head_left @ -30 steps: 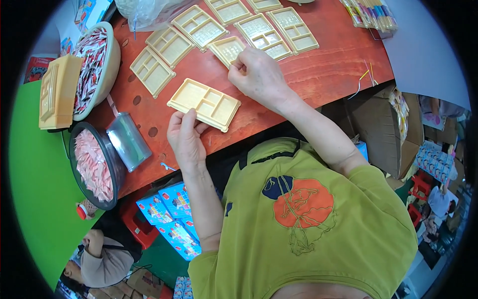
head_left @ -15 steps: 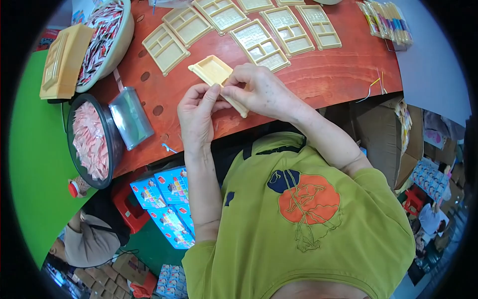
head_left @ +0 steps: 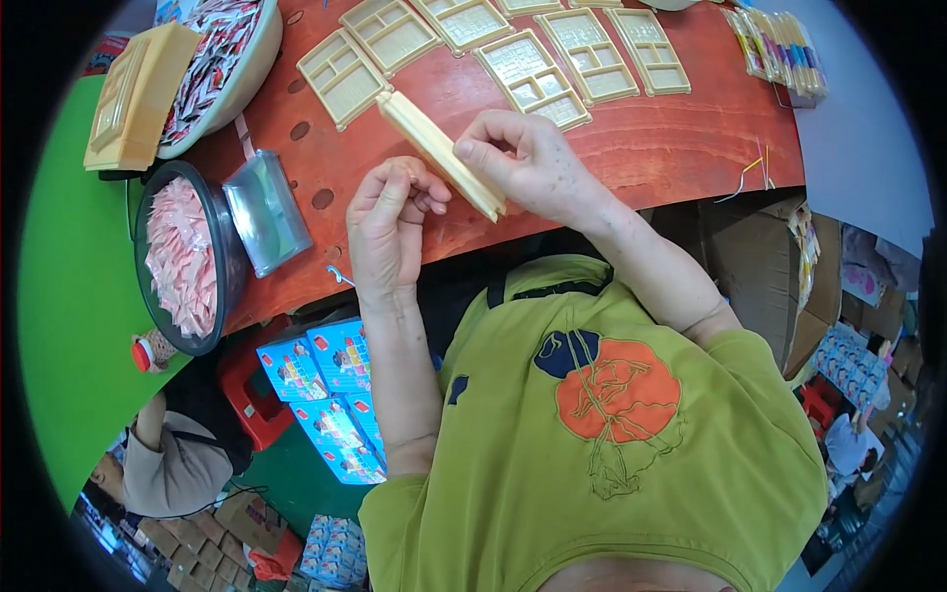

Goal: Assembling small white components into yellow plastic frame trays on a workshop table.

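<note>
My right hand [head_left: 528, 168] grips a cream plastic compartment tray [head_left: 431, 145] near its right end. The tray is tipped up on edge above the table's front, so its compartments are turned away. Just left of it, apart from the tray, is my left hand [head_left: 393, 222]. Its thumb presses against the index finger and the other fingers curl; whatever may be pinched there is too small to make out. Farther back, several similar trays [head_left: 340, 79] lie spread in rows on the red table [head_left: 395, 111].
At the left stand a black tub [head_left: 229, 286] of pink sachets, a pale basin [head_left: 258, 74] of red-and-white packets and a stack of cream trays [head_left: 148, 94]. Clear plastic bags [head_left: 266, 212] lie beside the tub. Bundled coloured sticks [head_left: 784, 54] are at the far right. Blue boxes [head_left: 330, 395] sit below.
The tray has tilted from showing its open face to standing on edge. My left hand has come off it, and my right hand now holds it alone.
</note>
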Available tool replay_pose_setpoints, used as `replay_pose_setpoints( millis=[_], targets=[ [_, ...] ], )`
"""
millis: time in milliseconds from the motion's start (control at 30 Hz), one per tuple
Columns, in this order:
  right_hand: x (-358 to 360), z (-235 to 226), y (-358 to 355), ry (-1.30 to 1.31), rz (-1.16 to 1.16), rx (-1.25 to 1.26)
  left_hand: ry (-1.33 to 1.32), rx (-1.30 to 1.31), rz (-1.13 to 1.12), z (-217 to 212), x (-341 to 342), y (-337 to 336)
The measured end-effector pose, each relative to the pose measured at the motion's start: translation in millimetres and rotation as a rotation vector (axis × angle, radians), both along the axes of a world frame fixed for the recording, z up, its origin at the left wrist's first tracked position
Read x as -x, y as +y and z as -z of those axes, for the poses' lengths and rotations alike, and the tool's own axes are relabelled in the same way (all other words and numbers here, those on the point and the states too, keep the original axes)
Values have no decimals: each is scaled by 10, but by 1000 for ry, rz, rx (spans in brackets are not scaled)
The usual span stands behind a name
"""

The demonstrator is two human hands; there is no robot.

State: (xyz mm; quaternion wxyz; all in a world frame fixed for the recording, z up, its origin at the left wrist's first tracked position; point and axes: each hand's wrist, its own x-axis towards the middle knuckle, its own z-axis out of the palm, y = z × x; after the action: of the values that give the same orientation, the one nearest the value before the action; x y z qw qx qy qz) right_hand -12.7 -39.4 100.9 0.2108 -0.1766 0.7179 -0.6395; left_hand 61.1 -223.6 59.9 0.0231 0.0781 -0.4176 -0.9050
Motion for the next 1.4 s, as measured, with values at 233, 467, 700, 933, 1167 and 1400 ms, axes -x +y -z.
replay_pose_setpoints(
  millis=[233, 467, 700, 933, 1167, 1400],
  targets=[
    [-46, 124, -125, 35, 50, -52, -165, 298, -56, -169, -27, 169],
    [104, 116, -115, 365, 173, -266, -260, 187, -236, -92, -165, -138],
    [270, 241, -213, 641, 79, -776, -208, 130, -215, 53, -141, -344],
    [153, 162, -145, 497, 69, -523, -205, 120, -205, 61, -72, -351],
    [152, 242, -337, 397, -22, -443, -308, 174, -278, 30, 70, -238],
    [231, 267, -373, 576, -71, -711, -402, 1032, -300, -48, 135, -120]
  ],
)
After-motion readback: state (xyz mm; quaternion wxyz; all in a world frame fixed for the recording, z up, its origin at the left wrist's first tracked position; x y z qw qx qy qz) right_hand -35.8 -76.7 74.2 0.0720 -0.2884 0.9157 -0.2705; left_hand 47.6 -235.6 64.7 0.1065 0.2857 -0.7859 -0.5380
